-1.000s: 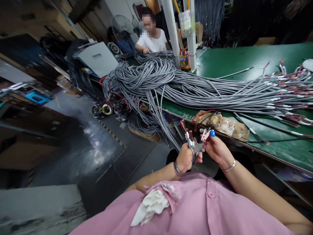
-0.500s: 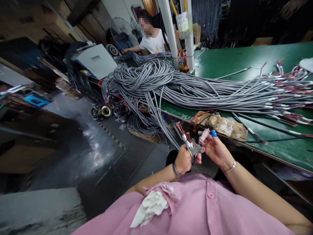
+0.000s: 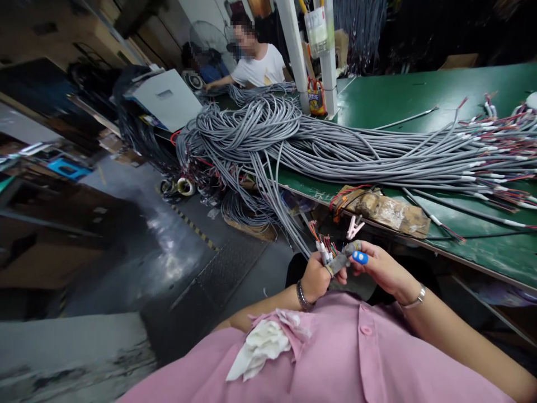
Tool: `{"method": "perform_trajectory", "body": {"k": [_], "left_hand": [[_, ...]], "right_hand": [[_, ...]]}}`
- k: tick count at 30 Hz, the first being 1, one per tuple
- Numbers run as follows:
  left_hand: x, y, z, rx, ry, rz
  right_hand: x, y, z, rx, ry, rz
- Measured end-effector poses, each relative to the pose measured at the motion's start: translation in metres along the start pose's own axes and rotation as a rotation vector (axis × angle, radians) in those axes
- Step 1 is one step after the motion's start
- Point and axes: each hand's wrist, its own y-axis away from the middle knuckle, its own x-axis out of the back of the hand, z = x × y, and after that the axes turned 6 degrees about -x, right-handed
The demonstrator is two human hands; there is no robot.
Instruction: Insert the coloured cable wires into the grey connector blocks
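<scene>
My left hand [image 3: 318,277] is closed round a bundle of grey cables [image 3: 296,230], with the thumb laid across them. Above that fist stick out white-sleeved cable ends [image 3: 324,250] with thin coloured wires [image 3: 313,228]. Grey wrapping covers the left thumb. My right hand [image 3: 384,271] meets the left at the wire ends, its fingertips pinched together; what lies between them is too small to make out. One right finger wears grey wrapping, another a blue covering [image 3: 359,257]. Just beyond the fingers, a pink clothespin [image 3: 355,226] shows by the bench edge.
A thick pile of grey cables [image 3: 251,126] lies along the green bench [image 3: 403,101], coloured ends to the right. A taped cardboard piece [image 3: 381,210] sits at its front edge. White posts [image 3: 293,47] stand on the bench. Behind it is a co-worker [image 3: 262,64] in white.
My right hand has turned and its fingers have closed in against the left thumb. The pink clothespin now stands apart from the right fingers. My left hand keeps its hold on the cables.
</scene>
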Motion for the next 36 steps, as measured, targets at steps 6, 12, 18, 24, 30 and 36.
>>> {"method": "perform_trajectory", "body": {"k": [6,12,18,24,30,36], "left_hand": [[-0.001,0.002,0.003,-0.039,-0.088,-0.064],[0.003,-0.001,0.001,0.083,-0.104,-0.225],[0.007,-0.005,0.001,0.151,-0.033,-0.236],[0.006,-0.005,-0.001,0.14,0.062,-0.092],[0.006,-0.005,-0.006,0.101,0.06,-0.083],[0.004,-0.006,-0.002,0.05,0.105,0.051]], "right_hand": [[-0.015,-0.001,-0.003,0.07,0.129,0.174],[-0.025,0.004,-0.007,0.056,0.07,-0.01],[-0.02,-0.001,-0.001,0.061,0.07,0.142],[-0.002,0.0,0.01,-0.013,-0.135,0.251],[-0.009,0.002,0.011,0.026,0.095,0.207],[-0.008,-0.01,0.009,0.063,0.072,0.293]]}}
